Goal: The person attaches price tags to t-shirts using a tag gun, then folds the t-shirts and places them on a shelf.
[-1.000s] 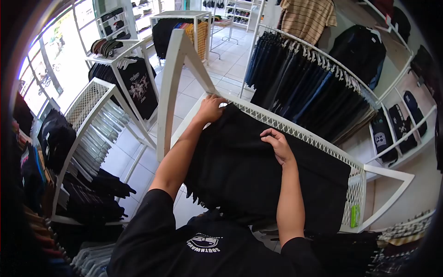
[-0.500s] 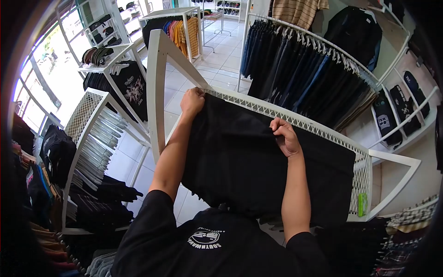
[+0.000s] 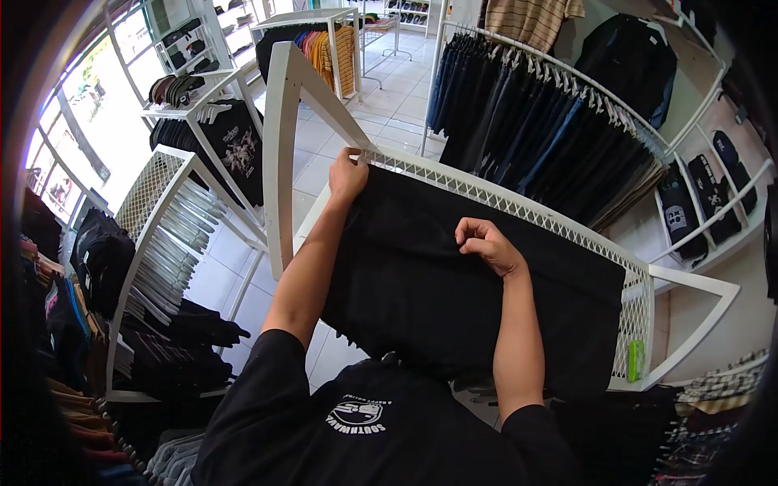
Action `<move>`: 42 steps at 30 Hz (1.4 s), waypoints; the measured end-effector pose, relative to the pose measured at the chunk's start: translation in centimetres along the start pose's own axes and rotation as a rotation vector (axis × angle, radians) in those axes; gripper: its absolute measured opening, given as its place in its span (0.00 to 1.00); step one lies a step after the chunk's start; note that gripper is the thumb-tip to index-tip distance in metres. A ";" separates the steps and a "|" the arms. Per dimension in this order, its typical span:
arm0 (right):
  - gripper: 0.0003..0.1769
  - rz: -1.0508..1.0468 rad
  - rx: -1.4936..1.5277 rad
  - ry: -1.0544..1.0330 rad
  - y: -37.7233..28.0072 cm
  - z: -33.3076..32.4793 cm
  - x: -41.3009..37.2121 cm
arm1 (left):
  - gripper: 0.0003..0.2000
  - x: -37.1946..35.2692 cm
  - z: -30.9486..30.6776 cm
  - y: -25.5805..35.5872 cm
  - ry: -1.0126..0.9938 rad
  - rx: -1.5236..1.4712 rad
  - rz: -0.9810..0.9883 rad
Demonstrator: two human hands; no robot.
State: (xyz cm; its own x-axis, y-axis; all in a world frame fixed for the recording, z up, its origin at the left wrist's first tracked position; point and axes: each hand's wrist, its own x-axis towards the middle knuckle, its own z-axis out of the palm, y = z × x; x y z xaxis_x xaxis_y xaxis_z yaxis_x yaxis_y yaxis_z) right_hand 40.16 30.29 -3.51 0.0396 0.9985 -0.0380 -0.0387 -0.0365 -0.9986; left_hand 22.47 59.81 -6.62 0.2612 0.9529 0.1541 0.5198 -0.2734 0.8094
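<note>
A large black garment (image 3: 421,283) lies spread over the white mesh-topped rack (image 3: 519,198) in front of me; its exact kind is hard to make out. At its far left corner, my left hand (image 3: 348,174) is closed on the cloth, beside the rack's upright end frame. My right hand (image 3: 489,245) is held over the middle of the garment. Its fingers are curled in toward the thumb, and no cloth shows between them. The lower edge of the garment falls toward my black T-shirt (image 3: 356,417).
A small green object (image 3: 636,360) lies on the mesh at the right end. Beyond the rack hang jeans (image 3: 535,130) on a curved rail. To the left stands another white rack with pale hangers (image 3: 174,251) and dark clothes (image 3: 178,356). Shelves with folded garments (image 3: 713,194) are at right.
My right hand has moved left and slightly nearer to me, away from the rack's far edge. My left hand stays at the corner, shifting only slightly. The view has shifted slightly.
</note>
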 end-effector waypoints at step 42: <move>0.47 0.212 -1.338 0.600 4.7 5.1 2.7 | 0.42 -10.2 0.1 1.7 -0.312 0.612 0.561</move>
State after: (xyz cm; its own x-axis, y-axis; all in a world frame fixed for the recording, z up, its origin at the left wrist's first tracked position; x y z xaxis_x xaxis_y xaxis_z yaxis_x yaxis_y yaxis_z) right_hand 34.96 33.01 -8.14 0.5606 0.8162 0.1397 0.8173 -0.5183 -0.2518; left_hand 20.80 49.63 -6.88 0.7717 0.6024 0.2038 0.5689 -0.7972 0.2021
